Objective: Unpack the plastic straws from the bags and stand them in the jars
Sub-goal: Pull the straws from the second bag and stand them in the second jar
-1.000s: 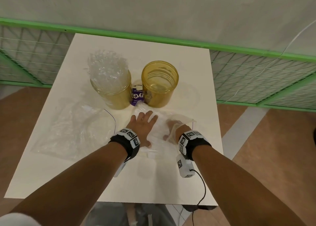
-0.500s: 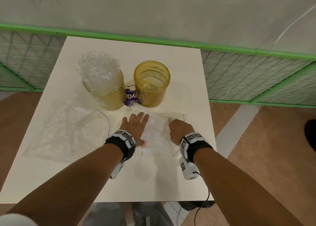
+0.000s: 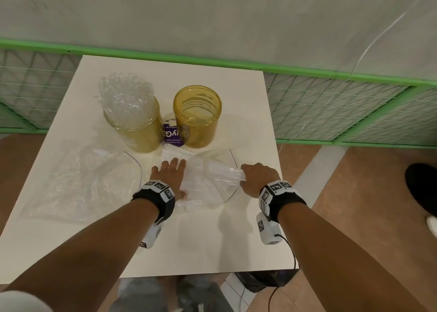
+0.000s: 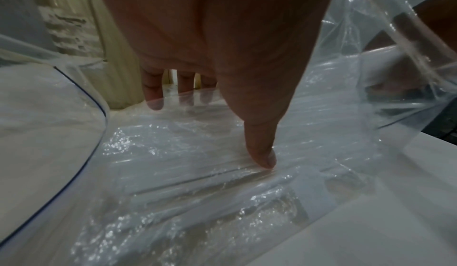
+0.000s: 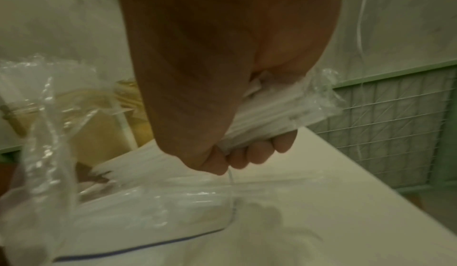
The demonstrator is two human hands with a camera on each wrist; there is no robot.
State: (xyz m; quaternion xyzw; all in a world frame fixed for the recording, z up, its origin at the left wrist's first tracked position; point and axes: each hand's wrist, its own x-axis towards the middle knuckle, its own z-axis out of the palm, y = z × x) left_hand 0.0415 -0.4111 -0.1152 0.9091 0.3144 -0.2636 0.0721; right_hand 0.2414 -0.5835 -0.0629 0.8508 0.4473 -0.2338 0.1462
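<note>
Two amber jars stand at the back of the white table [image 3: 212, 245]. The left jar [image 3: 139, 132] is packed with clear wrapped straws [image 3: 125, 99]; the right jar [image 3: 197, 116] holds none. A clear bag [image 3: 201, 188] with straws lies in front of them. My left hand [image 3: 169, 175] lies flat on it with straight fingers [image 4: 259, 153]. My right hand [image 3: 257, 179] grips a bundle of clear straws [image 3: 224, 175], drawn partway out of the bag's mouth. In the right wrist view the right hand [image 5: 247, 153] is curled round the straw bundle [image 5: 272, 117].
An empty crumpled clear bag [image 3: 80, 181] lies at the table's left. A purple label [image 3: 172, 133] shows between the jars. A green wire fence [image 3: 343, 113] runs behind and to the right. The table's right edge is close to my right wrist.
My right hand has closed on a bundle of straws and pulled it rightward out of the bag. My left hand stays flat on the bag.
</note>
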